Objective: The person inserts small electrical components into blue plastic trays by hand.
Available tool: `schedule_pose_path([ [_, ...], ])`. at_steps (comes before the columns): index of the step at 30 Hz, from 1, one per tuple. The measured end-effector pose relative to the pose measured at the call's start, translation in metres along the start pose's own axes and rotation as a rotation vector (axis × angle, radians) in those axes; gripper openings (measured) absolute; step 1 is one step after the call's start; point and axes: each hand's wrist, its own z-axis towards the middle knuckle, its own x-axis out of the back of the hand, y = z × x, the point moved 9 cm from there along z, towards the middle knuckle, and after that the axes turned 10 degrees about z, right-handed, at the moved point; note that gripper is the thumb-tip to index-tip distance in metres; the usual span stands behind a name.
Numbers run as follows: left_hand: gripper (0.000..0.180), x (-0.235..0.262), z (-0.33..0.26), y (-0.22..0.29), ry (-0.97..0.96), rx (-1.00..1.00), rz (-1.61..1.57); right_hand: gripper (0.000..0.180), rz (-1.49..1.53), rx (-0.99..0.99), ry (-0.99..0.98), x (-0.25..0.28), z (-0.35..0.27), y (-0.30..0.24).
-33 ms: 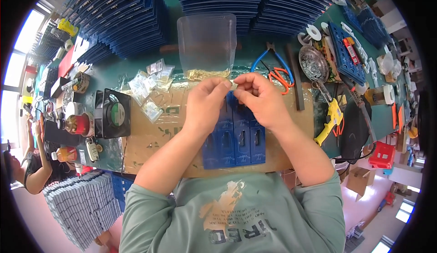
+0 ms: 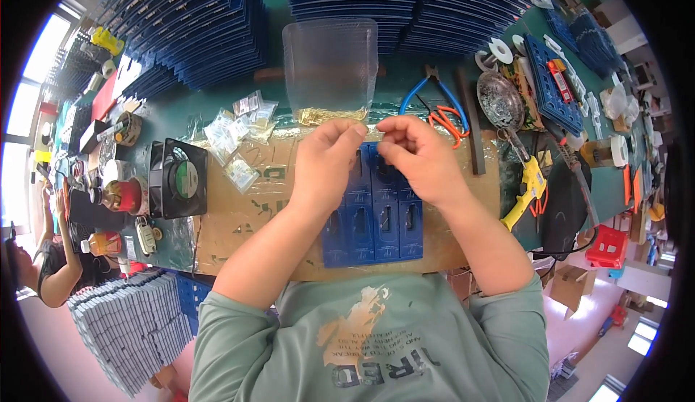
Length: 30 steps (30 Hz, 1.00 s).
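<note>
Both hands hover over the upper end of a blue printed circuit board panel [image 2: 373, 232] with rectangular cutouts, which lies on the cardboard. My left hand [image 2: 324, 162] pinches thumb against forefinger; anything between them is too small to make out. Facing it across a narrow gap, my right hand [image 2: 418, 157] has its fingers curled in and thumb and forefinger close together, contents hidden. Just beyond the fingertips stands a clear plastic tub [image 2: 331, 58], with small gold-coloured metal pieces [image 2: 329, 116] heaped at its near end.
Tall stacks of blue boards [image 2: 351, 4] line the back. Blue-handled pliers [image 2: 434, 102] and a dark bar [image 2: 470, 123] lie right of the tub, near a pan [image 2: 501, 102] and a yellow glue gun [image 2: 526, 192]. Small plastic bags [image 2: 235, 138] and a black fan [image 2: 177, 179] sit left.
The fingertips of my two hands have parted slightly, the right hand shifting a little to the right. Otherwise the bench looks the same.
</note>
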Motion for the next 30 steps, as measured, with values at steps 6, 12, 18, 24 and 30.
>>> schedule_pose_path([
  [6, 0.008, -0.040, -0.013, -0.010, -0.290, 0.125, -0.309, 0.020, -0.162, -0.020, 0.135, 0.068, -0.016, 0.012],
  [12, 0.009, -0.043, -0.019, -0.034, -0.409, 0.200, -0.485, 0.016, -0.135, -0.120, 0.190, 0.073, -0.023, 0.025],
  [18, 0.012, -0.039, -0.015, -0.033, -0.367, 0.191, -0.475, 0.015, -0.395, -0.034, 0.136, 0.071, -0.027, 0.024],
  [24, 0.012, -0.039, -0.015, -0.037, -0.371, 0.191, -0.456, 0.016, -0.608, 0.119, 0.127, 0.061, -0.022, 0.008],
  [30, 0.012, -0.039, -0.016, -0.037, -0.373, 0.197, -0.463, 0.015, -0.693, 0.207, 0.107, 0.060, -0.011, 0.006],
])
